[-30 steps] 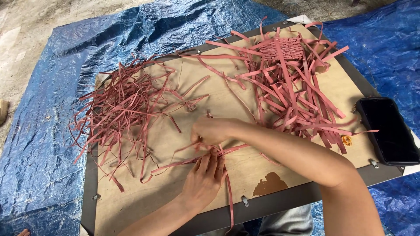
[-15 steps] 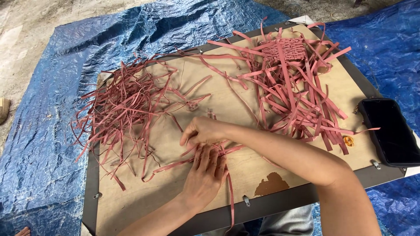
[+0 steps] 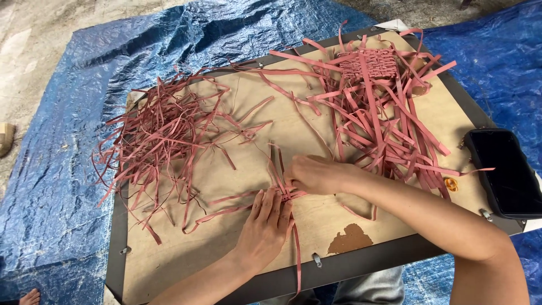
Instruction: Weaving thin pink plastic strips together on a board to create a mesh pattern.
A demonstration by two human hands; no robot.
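Pink strips [image 3: 280,189], thin and flat, cross each other near the front middle of the board, and both hands meet on them. The left hand [image 3: 264,226] lies flat, palm down, fingers straight and together, pressing the crossed strips against the wood; it grips nothing. The right hand [image 3: 316,174] comes in from the right with its fingers curled loosely over the same crossing; whether it pinches a strip between the fingertips cannot be told, since the fingers hide it. One strip runs from the crossing down past the front edge of the board.

Outward to the left lies a loose tangle of strips [image 3: 164,141], spread over the left half of the board. To the right and back sits a denser heap of strips [image 3: 389,130], and at its far end a small woven patch [image 3: 370,63] with loose ends sticking out.

The wooden board [image 3: 226,260] is pale plywood in a dark frame, with a brown stain near the front edge and small metal clips along the rim. A black phone [image 3: 508,172] rests at the right edge, a small orange ring [image 3: 450,184] just beside it. Under everything a crinkled blue tarpaulin [image 3: 51,186] covers a bare concrete floor [image 3: 39,34]
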